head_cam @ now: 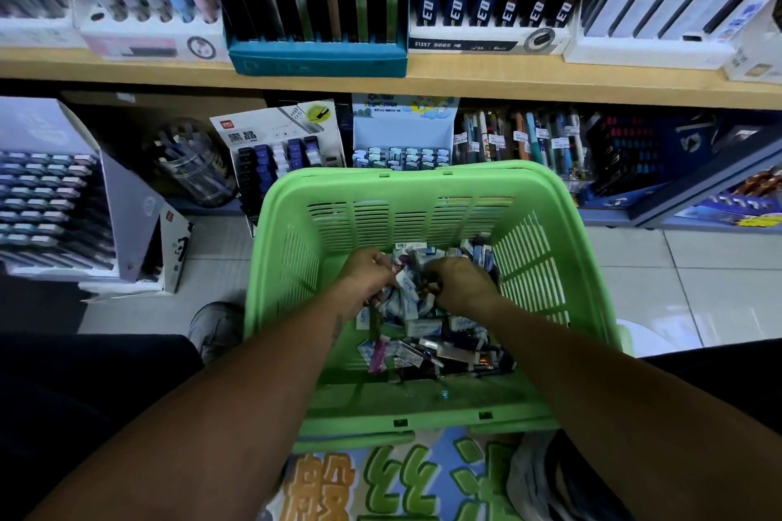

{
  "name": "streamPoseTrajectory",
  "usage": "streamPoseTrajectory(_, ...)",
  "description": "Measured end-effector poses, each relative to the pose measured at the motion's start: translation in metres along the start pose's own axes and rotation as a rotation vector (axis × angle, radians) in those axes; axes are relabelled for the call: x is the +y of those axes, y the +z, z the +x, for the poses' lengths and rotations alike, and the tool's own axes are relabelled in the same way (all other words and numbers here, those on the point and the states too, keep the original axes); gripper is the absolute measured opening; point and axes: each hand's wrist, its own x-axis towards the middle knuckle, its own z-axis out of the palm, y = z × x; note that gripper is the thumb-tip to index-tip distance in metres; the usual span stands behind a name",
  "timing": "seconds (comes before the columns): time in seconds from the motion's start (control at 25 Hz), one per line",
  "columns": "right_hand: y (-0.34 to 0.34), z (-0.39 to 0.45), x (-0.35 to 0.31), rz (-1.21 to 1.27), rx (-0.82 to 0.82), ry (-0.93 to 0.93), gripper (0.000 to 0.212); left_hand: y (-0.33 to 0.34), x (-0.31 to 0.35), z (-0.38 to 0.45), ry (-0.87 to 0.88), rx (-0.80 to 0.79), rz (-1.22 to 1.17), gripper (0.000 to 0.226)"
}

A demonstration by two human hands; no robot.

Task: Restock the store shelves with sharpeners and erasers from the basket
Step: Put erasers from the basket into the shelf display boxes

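The shelf (423, 76) is running across the scene beyond the basket (423, 199), its wooden edge carrying rows of boxed pens; under it, just past the basket's far rim, display boxes of lead refills (279, 156) and a rack of loose pens (520, 140) are standing. To the basket's left, a grey tiered display (55, 190) is sitting on the tiled floor.

The green basket is sitting in front of the person, between the knees, its slatted walls sloping down to a heap of small packets (423, 330) — erasers and sharpeners in white, blue and dark wrappers, though which is which is too blurred to tell. The heap is lying along the basket's bottom, piled toward its right wall.

Both forearms are reaching into the basket from the near rim. The left hand (368, 266) is curling over the heap's left side, fingers bent around several white packets. The right hand (459, 281) is lying just beside it, knuckles up, fingers tucked down into the packets — whether it is actually gripping one cannot be told.

Against the basket's near rim, a printed bag (381, 478) with large green and orange characters is lying.
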Motion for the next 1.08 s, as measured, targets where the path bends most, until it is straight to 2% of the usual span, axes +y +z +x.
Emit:
streamPoseTrajectory(0.16, -0.007, -0.001, 0.007, 0.099, -0.082, -0.003, 0.012, 0.001, -0.001, -0.003, -0.023, -0.007, -0.012, 0.014)
streamPoseTrajectory(0.24, -0.012, -0.002, 0.014, 0.188, -0.098, 0.016, 0.016, 0.001, -0.003, -0.004, -0.033, -0.039, -0.008, 0.014)
streamPoseTrajectory(0.36, -0.024, -0.005, 0.014, 0.412, -0.067, 0.091, 0.033, 0.0, -0.005, -0.003, -0.052, -0.054, -0.053, 0.019)
streamPoseTrajectory(0.48, -0.035, -0.009, 0.009, 0.702, -0.073, 0.178, 0.03, 0.001, -0.002, -0.005, -0.053, -0.102, -0.181, 0.016)
streamPoseTrajectory(0.6, -0.044, -0.015, -0.006, 0.909, -0.174, 0.111, 0.016, 0.006, 0.004, -0.007, -0.072, -0.207, -0.296, 0.059)
streamPoseTrajectory(0.64, -0.046, -0.015, -0.013, 0.922, -0.214, 0.072, 0.01, 0.009, 0.006, -0.007, -0.09, -0.227, -0.314, 0.067)
streamPoseTrajectory(0.68, -0.048, -0.015, -0.021, 0.94, -0.245, 0.039, 0.007, 0.012, 0.008, -0.007, -0.09, -0.232, -0.343, 0.063)
streamPoseTrajectory(0.76, -0.05, -0.011, -0.032, 0.963, -0.238, -0.013, 0.008, 0.014, 0.012, -0.008, -0.079, -0.206, -0.42, 0.037)
streamPoseTrajectory(0.88, -0.052, -0.007, -0.034, 0.912, -0.118, -0.055, 0.017, 0.009, 0.011, -0.003, -0.096, -0.199, -0.48, 0.024)
streamPoseTrajectory(1.0, -0.054, 0.0, -0.02, 0.674, -0.033, -0.035, 0.016, 0.005, 0.009, -0.004, -0.111, -0.18, -0.47, 0.018)
streamPoseTrajectory(1.08, -0.047, 0.006, -0.003, 0.364, -0.031, -0.015, 0.023, 0.002, 0.007, -0.006, -0.115, -0.159, -0.458, 0.025)
